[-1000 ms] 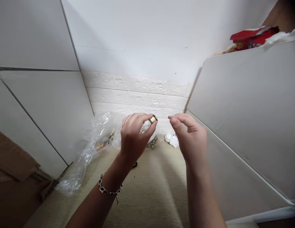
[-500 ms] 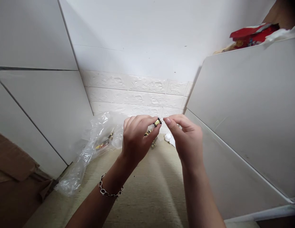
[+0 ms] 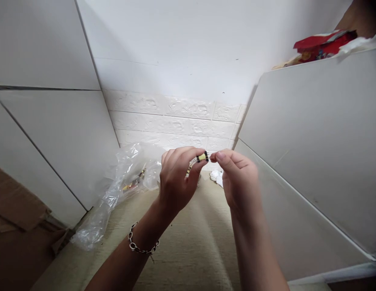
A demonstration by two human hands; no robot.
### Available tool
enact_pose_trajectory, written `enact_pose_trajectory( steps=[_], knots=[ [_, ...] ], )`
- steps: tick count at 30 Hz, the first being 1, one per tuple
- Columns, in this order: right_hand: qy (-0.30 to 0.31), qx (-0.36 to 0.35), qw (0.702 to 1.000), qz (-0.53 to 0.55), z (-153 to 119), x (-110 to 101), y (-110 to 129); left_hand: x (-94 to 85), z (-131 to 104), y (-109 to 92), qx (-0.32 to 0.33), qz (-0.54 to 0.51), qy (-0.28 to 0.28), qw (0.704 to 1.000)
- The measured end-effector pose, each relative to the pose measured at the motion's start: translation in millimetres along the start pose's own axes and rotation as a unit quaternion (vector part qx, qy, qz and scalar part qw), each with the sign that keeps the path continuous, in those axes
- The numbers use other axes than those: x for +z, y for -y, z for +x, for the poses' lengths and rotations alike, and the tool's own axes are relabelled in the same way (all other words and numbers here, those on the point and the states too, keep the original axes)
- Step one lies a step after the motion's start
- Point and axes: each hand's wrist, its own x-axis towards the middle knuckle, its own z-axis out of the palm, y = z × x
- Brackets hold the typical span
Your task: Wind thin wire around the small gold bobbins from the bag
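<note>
- With the clock centred on the part and twelve at the top of my head view, the small yellow-and-black part [image 3: 202, 157] is held up over the pale surface [image 3: 191, 242]
- My left hand [image 3: 177, 176], at eight o'clock, pinches it between thumb and fingers, parted only by the part's width
- My right hand [image 3: 241, 173], between three and four, has its thumb and forefinger drawn together, tips just beside the part where thin wires [image 3: 210, 158] stick out; whether they grip one, I cannot tell
- A chain bracelet [image 3: 132, 242] circles the left wrist at seven
- Well out at eight lies a clear plastic bag [image 3: 107, 206], coloured bits [image 3: 132, 186] showing through
- Small dark-and-yellow pieces [image 3: 188, 170] peek out behind my left hand, close in at eight
- A crumpled white thing [image 3: 216, 177] sits between four and five, partly covered by my right hand
- Brick-patterned wall [image 3: 188, 121] at twelve
- At two, a red packet [image 3: 321, 46] rests atop the grey panel [image 3: 312, 141]
- Brown cardboard [image 3: 18, 198] near nine
</note>
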Motion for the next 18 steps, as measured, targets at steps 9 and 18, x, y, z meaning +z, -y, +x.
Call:
enact_pose_trajectory(
  steps=[9, 18],
  knots=[
    [0.059, 0.09, 0.98, 0.167, 9.4, 7.0, -15.3, 3.8, -1.1, 3.5, -0.013, -0.014, -0.005, 1.0],
    [0.03, 0.289, 0.922, 0.256, 25.3, 25.4, -65.2, 18.8, -4.9, 26.8, -0.041, 0.029, -0.008, 0.999]
  ],
)
